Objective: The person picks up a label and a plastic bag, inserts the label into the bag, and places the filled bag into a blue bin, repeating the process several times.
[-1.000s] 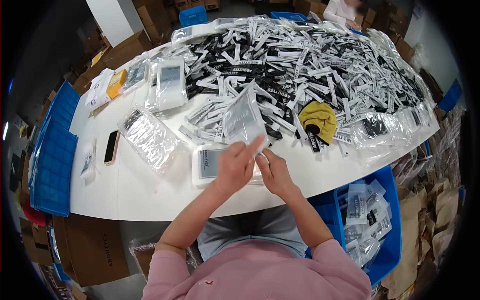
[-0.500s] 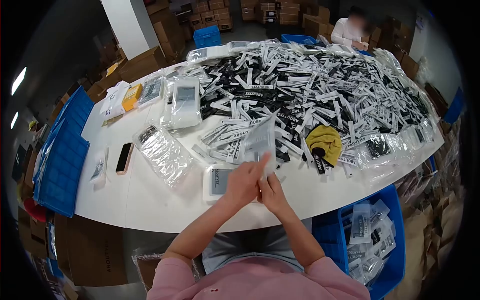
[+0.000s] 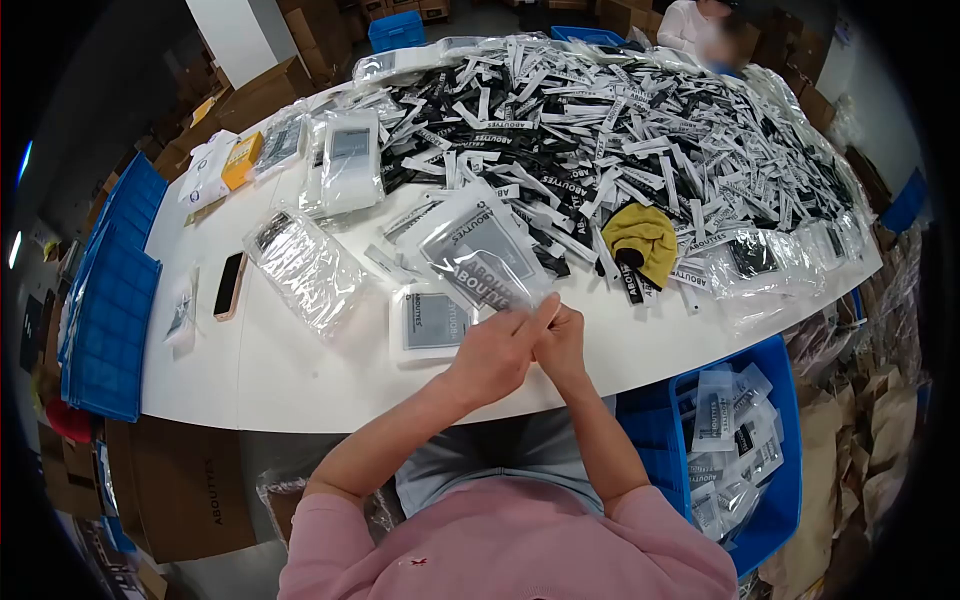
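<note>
My left hand (image 3: 493, 356) and my right hand (image 3: 561, 345) meet near the table's front edge, both closed on the lower right end of a frosted plastic bag (image 3: 467, 227). The bag tilts up to the left and carries a grey ABOUTYES panel; larger ABOUTYES lettering shows lower on it. My fingertips overlap, so the pinched end is partly hidden. Just left of my hands lies a stack of similar bags (image 3: 425, 322). Beyond the held bag, loose ABOUTYES strips (image 3: 400, 225) lie on the white table (image 3: 300, 385).
A large pile of black and white strips (image 3: 600, 130) covers the back. A yellow knit cap (image 3: 645, 235) lies right. A blue bin (image 3: 790, 440) with filled bags stands by the front right edge. Left are a phone (image 3: 229, 286) and clear packs (image 3: 308, 272). Another person (image 3: 690, 25) sits opposite.
The held bag has swung from nearly upright to leaning left, its printed face now turned toward me. My hands stay together at its lower end. The head view has shifted slightly.
</note>
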`<state>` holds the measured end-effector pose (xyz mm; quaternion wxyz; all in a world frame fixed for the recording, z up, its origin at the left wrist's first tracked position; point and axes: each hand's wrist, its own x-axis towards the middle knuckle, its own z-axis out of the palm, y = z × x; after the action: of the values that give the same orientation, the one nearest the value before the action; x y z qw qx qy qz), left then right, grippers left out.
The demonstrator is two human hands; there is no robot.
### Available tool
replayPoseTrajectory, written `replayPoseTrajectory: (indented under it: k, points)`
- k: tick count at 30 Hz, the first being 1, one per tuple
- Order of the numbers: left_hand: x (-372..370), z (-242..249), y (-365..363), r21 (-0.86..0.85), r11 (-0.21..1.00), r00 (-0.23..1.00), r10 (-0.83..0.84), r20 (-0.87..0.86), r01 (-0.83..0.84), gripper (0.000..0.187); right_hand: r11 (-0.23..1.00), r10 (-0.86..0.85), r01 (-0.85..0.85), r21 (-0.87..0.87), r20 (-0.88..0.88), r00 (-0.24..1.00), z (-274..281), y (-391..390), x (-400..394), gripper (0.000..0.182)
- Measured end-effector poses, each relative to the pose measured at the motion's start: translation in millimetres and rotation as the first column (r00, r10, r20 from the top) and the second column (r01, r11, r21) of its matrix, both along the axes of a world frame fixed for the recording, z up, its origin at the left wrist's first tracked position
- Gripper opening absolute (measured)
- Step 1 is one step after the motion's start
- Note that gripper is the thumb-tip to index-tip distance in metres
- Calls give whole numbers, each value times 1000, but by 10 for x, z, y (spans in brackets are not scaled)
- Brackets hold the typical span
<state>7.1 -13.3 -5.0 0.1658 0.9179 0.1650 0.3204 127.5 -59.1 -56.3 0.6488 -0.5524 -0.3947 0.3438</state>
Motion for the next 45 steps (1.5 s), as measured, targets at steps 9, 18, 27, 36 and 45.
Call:
replayPoseTrajectory:
  k: [9,18,27,36,45]
  points:
    - [17,-6,-44,2,998,985,60,-161,-61,77,994,-53,50,99,30,998,-72,85,-75,10]
    - [-192,672,461,194,971,966,-94,-241,143,83,973,208,-215,84,78,975,79,-110,7,16]
    - [-315,630,609,-542,840,865,-266,-425,-8,24,911,367,-409,-53,-345,864,326,-295,180,15]
    - [-282,336,310,-671,742,943,-237,-234,20,22,928,370,-348,-131,237,898,372,-381,128,16]
    - [-306,349,293,-36,997,995,-75,-66,73,5,956,290,-256,-145,607,740,412,-466,220,12]
